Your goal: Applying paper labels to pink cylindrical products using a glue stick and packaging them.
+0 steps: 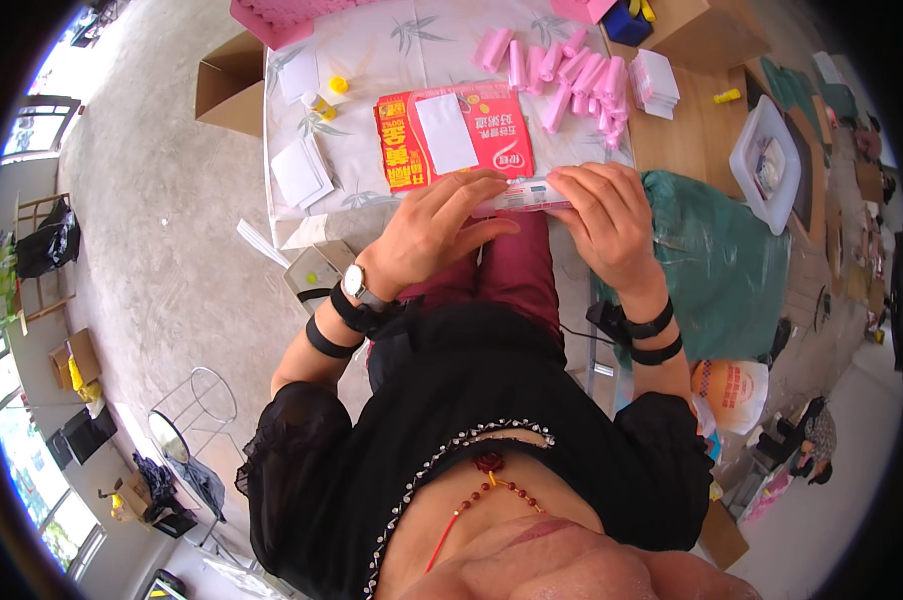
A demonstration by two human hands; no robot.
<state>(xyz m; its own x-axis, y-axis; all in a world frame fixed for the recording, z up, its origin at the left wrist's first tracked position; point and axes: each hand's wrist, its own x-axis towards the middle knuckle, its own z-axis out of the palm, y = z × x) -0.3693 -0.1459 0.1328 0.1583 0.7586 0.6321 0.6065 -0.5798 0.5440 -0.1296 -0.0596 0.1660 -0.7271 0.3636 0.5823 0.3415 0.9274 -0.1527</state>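
Note:
Between my two hands lies a slim pink tube with a printed white label [527,196], level above the table's near edge. My left hand [449,218] grips its left end, fingertips on top and thumb stretched below it. At the other end, the bent fingers of my right hand [607,212] close on the tube. Just beyond them a red cardboard sheet [506,110] rests on the table, bearing a white paper slip [447,132]. A pile of pink tubes [583,82] is at the far right of the sheet.
White paper sheets [299,174] and a small yellow-capped bottle [320,107] lie on the left. A stack of white cards [654,84] stands right of the pink pile. Farther right are a white plastic tray [764,160] and green sheeting [721,265]. An open cardboard box [230,85] adjoins the table's left side.

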